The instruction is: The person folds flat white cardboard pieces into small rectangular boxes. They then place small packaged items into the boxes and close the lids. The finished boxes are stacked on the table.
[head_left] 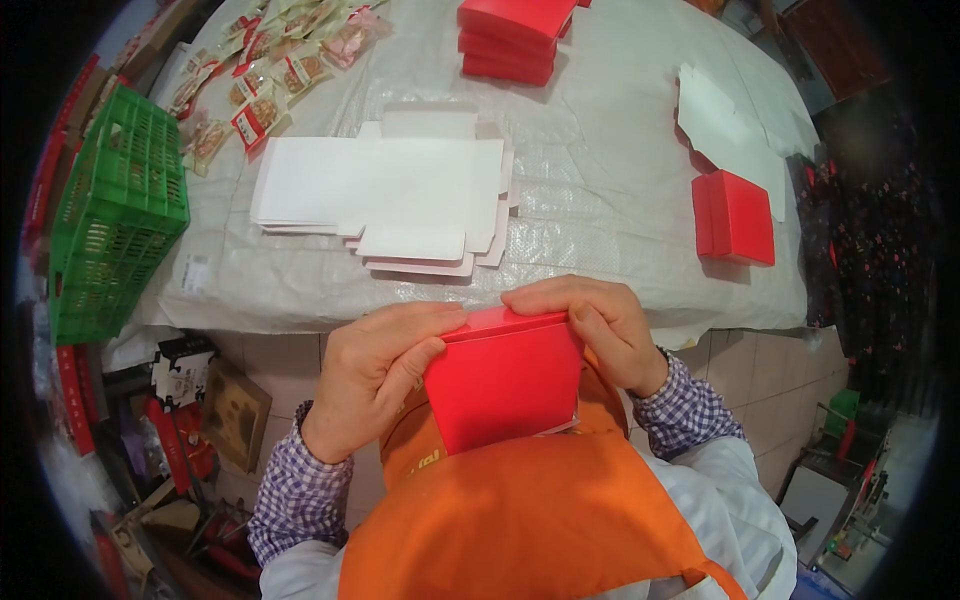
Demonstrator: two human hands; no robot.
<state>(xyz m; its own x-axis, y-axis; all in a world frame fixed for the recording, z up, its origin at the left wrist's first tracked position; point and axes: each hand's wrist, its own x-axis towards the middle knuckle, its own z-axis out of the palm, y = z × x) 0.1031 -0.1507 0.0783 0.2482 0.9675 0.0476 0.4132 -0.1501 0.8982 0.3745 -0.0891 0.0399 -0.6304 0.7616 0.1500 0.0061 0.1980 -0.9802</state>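
Observation:
A red cardboard box [508, 385] is held in front of my orange apron, just off the table's near edge. My left hand [385, 365] grips its upper left corner, thumb on the face toward me and fingers along the top. On the upper right corner, my right hand [590, 320] presses with its fingers over the top edge and its thumb at the side. The top flap lies almost flush, with a thin gap along the edge. Just beyond, a stack of flat white box blanks [400, 190] rests on the table.
A white woven sheet covers the table [590, 200]. Wrapped snack packets [270, 75] lie at the far left, beside a green plastic crate [120, 210]. Red boxes [510, 40] are stacked at the back; another red box [735, 218] stands at right near an unfolded blank [730, 130].

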